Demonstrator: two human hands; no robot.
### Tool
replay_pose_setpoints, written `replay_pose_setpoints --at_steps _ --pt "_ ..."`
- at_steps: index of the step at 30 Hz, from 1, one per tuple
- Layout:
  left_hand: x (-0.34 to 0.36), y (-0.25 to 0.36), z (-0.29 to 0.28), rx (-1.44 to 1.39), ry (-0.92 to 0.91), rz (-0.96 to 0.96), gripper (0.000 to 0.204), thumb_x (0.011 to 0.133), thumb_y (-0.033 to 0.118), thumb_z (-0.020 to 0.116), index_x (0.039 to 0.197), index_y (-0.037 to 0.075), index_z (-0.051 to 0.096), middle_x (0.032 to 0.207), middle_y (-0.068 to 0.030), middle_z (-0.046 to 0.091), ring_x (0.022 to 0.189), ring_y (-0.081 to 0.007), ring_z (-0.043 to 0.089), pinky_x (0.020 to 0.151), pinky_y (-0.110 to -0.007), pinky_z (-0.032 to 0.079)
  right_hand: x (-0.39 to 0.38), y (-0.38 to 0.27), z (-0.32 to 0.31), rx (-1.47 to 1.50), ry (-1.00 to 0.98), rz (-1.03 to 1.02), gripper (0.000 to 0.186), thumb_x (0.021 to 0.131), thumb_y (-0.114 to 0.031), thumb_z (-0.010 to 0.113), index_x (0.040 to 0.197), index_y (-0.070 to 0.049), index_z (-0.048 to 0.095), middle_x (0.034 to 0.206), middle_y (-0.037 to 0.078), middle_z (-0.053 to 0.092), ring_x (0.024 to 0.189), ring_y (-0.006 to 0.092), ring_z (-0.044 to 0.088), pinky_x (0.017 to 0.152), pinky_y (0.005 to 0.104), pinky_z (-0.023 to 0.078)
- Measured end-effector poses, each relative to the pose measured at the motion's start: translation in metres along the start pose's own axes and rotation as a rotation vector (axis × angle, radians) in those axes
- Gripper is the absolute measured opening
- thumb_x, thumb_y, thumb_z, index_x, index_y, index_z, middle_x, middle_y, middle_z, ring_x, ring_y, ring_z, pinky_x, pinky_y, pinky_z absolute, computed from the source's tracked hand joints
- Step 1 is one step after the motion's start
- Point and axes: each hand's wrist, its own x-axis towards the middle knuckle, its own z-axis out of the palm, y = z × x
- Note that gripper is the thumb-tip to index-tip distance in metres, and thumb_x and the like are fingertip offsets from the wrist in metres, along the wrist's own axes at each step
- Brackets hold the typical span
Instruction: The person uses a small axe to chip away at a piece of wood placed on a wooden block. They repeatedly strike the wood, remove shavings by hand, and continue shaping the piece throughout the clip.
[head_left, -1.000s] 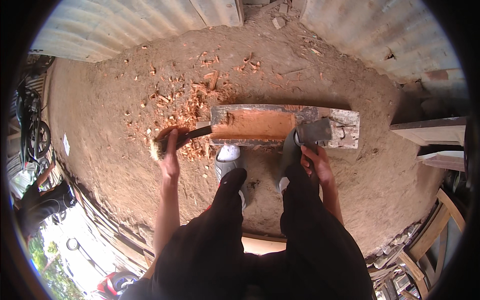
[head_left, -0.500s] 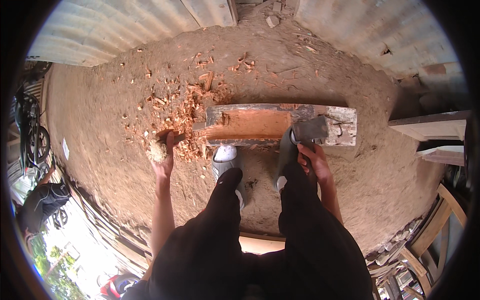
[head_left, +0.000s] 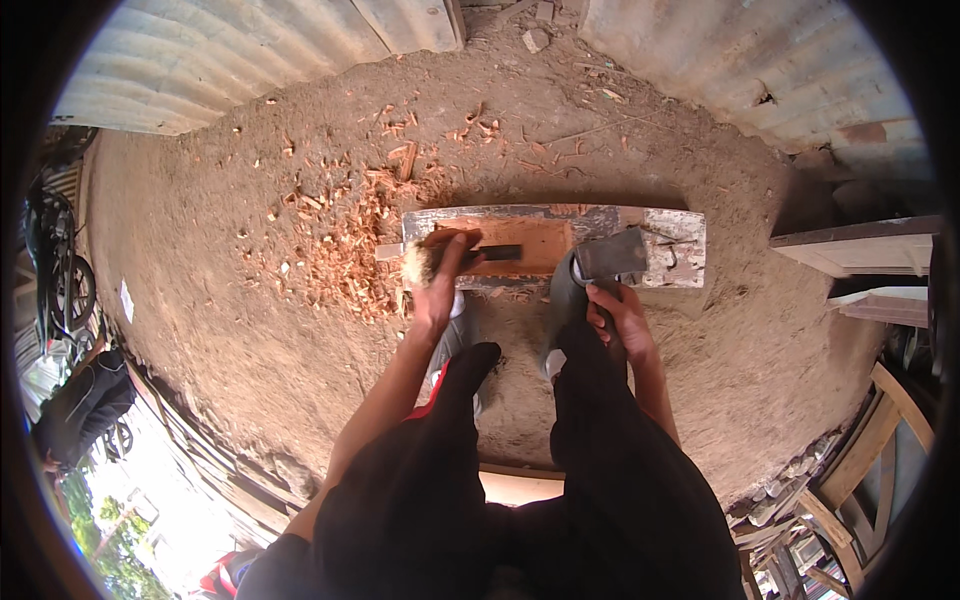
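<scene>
Holding a chisel (head_left: 502,253) over the recess of a hollowed wooden block (head_left: 550,240), set on bare dirt (head_left: 700,360).
Wrapped around the chisel's handle with the left hand (head_left: 438,290); curled around the handle of an axe-like tool (head_left: 612,255) with the right hand (head_left: 625,320). Perhaps likeliest to go wrong through a skidding chisel, pointed toward the right shoe (head_left: 567,300) at the block's near edge, or through a rocking block, for want of any visible clamp.

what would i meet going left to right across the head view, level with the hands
Motorcycle → white scrap → wood chips → left hand → its tool's dark blade → right shoe → right hand → pale panel
</scene>
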Motion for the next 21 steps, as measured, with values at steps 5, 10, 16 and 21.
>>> replay_pose_setpoints --at_steps 5,10,16,21 --pt "-0.014 0.042 -0.059 0.403 0.235 0.2 0.021 0.103 0.016 0.065 0.114 -0.001 0.065 0.11 -0.019 0.073 0.103 -0.0266 0.073 0.085 -0.039 0.065 0.001 0.003 -0.004 -0.01 -0.001 -0.028 0.036 0.098 -0.03 0.072 0.081 -0.007 0.05 0.059 0.003 0.047 0.041 0.0132 0.044 0.039 0.0311 0.037" --pt "-0.027 0.062 -0.076 0.379 0.332 0.188 0.021 0.103 0.019 0.063 0.114 0.001 0.065 0.111 -0.0201 0.072 0.1 -0.0273 0.073 0.087 -0.04 0.064 0.001 0.003 -0.005 0.012 -0.018 -0.009 0.036 0.098 -0.03 0.072 0.081 -0.007 0.05 0.059 0.003 0.047 0.04 0.0137 0.044 0.039 0.0315 0.037" --pt "-0.014 0.022 -0.01 0.047 0.028 0.089 0.027 0.102 0.021 0.066 0.119 0.0 0.064 0.124 -0.0238 0.068 0.121 -0.0328 0.067 0.097 -0.044 0.061 0.002 0.001 -0.003 0.015 -0.014 0.003 0.036 0.098 -0.029 0.072 0.08 -0.007 0.05 0.059 0.002 0.046 0.04 0.0137 0.044 0.039 0.0314 0.037" --pt "-0.018 0.003 -0.006 0.061 0.044 -0.01 0.025 0.104 0.018 0.063 0.118 -0.002 0.061 0.119 -0.0226 0.069 0.115 -0.0309 0.069 0.095 -0.043 0.062 0.003 0.001 0.0 0.036 -0.033 0.011 0.035 0.098 -0.029 0.072 0.082 -0.007 0.05 0.059 0.002 0.046 0.04 0.0133 0.043 0.038 0.0309 0.036"
